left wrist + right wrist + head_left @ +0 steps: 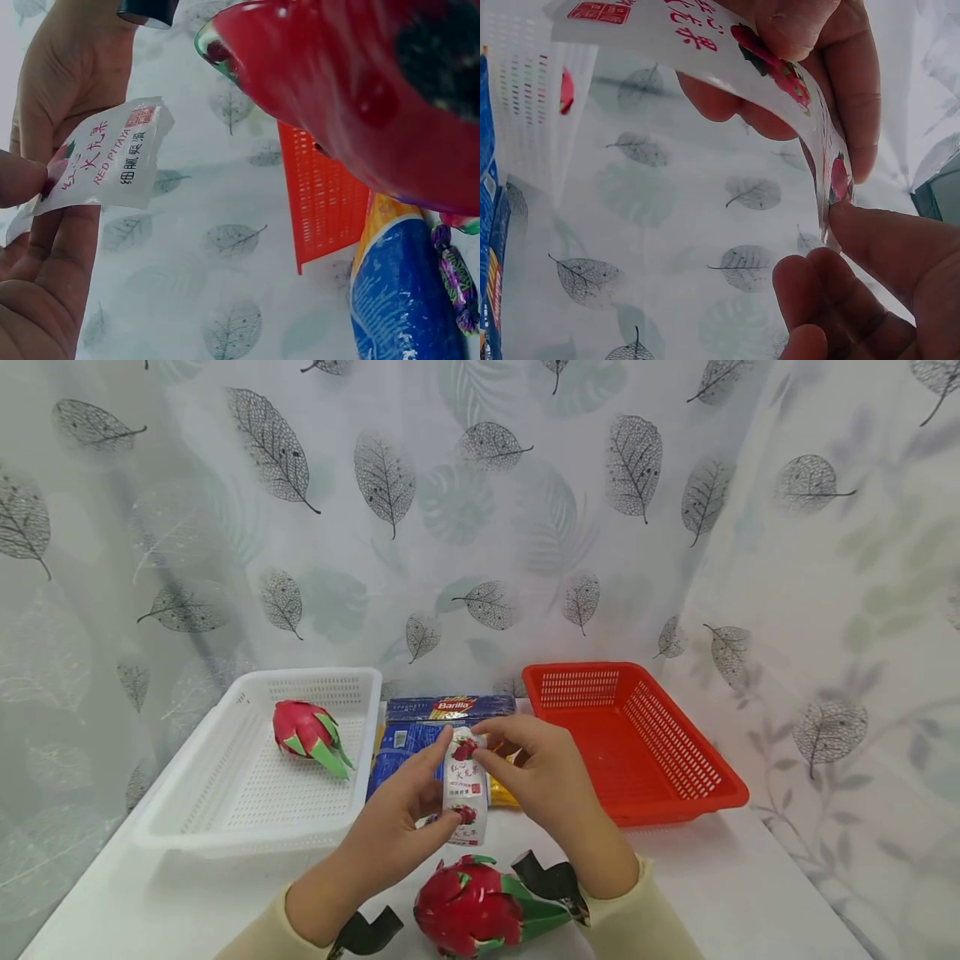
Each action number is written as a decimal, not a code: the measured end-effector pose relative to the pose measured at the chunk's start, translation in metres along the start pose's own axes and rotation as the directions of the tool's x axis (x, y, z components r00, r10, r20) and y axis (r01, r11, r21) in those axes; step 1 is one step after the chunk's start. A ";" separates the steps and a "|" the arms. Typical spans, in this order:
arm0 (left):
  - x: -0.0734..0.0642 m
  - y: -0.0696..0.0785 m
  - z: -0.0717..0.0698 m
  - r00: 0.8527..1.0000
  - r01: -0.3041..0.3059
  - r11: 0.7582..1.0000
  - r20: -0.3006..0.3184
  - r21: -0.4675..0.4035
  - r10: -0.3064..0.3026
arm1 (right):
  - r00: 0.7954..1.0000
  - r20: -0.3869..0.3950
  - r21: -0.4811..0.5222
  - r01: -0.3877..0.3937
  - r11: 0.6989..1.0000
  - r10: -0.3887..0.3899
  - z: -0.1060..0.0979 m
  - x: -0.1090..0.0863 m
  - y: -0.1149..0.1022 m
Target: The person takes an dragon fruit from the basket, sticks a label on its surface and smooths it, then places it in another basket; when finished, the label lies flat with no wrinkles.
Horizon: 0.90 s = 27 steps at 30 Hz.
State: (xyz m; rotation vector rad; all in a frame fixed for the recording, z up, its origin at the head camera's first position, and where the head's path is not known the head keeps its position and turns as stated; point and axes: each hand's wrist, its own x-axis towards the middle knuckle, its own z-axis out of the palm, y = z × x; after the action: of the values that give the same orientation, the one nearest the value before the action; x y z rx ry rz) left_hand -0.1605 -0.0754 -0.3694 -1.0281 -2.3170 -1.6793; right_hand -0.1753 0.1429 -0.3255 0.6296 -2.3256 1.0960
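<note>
A strip of white pitaya labels (465,789), printed with red dragon fruit, is held up between both hands. My left hand (390,839) pinches its lower part, thumb on the printed face. Higher up, my right hand (546,770) pinches the top end between thumb and fingers. The right wrist view shows the label strip (705,45) bending near the right fingertips. Below the hands, close to me, a red dragon fruit (465,910) with green tips lies on the table. In the left wrist view this dragon fruit (337,90) looms close.
At left, a white basket (232,842) contains another dragon fruit (303,727). A red basket (667,814) stands at right. Between them lie a blue Barilla spaghetti box (450,708) and blue-and-yellow packages (390,760), partly behind the hands. A leaf-print curtain (480,527) hangs behind.
</note>
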 end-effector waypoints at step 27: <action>0.003 -0.002 -0.002 0.998 0.055 0.997 -0.019 0.054 -0.054 | 0.991 0.063 -0.093 0.123 0.988 -0.118 0.001 0.002 -0.001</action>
State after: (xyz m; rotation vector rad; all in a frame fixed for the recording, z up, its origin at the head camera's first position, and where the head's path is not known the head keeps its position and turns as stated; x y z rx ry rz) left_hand -0.1642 -0.0765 -0.3685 -0.9443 -2.3861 -1.6272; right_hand -0.1766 0.1410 -0.3249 0.7632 -2.3395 0.9160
